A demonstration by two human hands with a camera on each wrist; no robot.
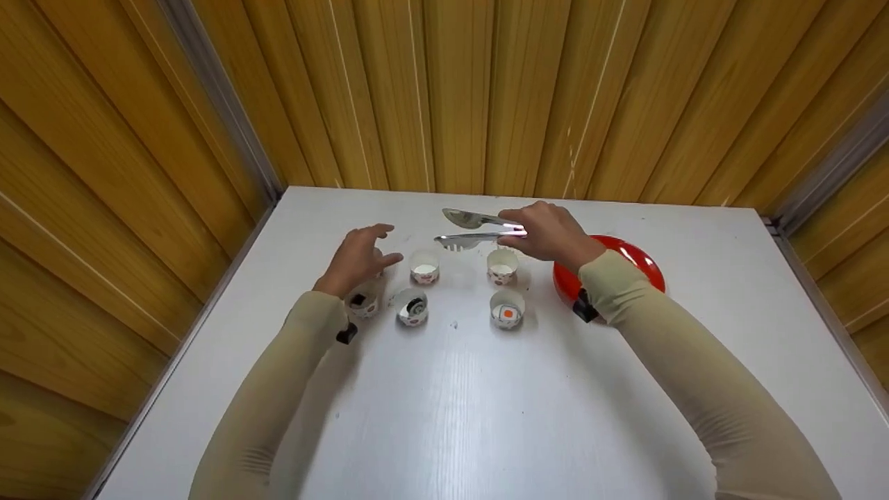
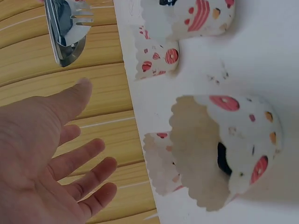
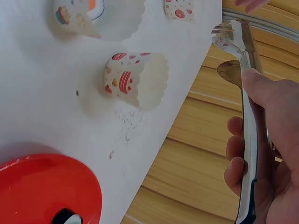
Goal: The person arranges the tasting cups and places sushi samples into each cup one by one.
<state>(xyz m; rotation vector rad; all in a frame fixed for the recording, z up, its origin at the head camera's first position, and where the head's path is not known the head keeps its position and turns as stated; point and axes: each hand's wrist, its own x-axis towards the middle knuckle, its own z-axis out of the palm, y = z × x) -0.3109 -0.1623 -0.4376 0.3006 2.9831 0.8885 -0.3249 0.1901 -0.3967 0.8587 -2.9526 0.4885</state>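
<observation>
My right hand (image 1: 549,229) grips steel serving tongs (image 1: 479,237), raised over the back of the table with their jaws spread and nothing between them. One tip is a spoon and the other a slotted fork, as the right wrist view shows. My left hand (image 1: 358,260) hovers above the left cups, fingers spread and holding nothing. Below it stands a patterned paper cup (image 2: 254,140) with a dark piece inside. Nearby are a front cup (image 1: 412,309) holding a black spiral piece and a back cup (image 1: 424,269). My left hand partly hides another cup behind it.
Toward the right stand two more paper cups, the front one (image 1: 507,310) with an orange-and-white piece inside and the other (image 1: 501,269) behind it. A red dish (image 1: 642,264), partly under my right forearm, contains a black-and-white piece (image 3: 67,217). Wood-patterned walls (image 1: 451,97) enclose the white table.
</observation>
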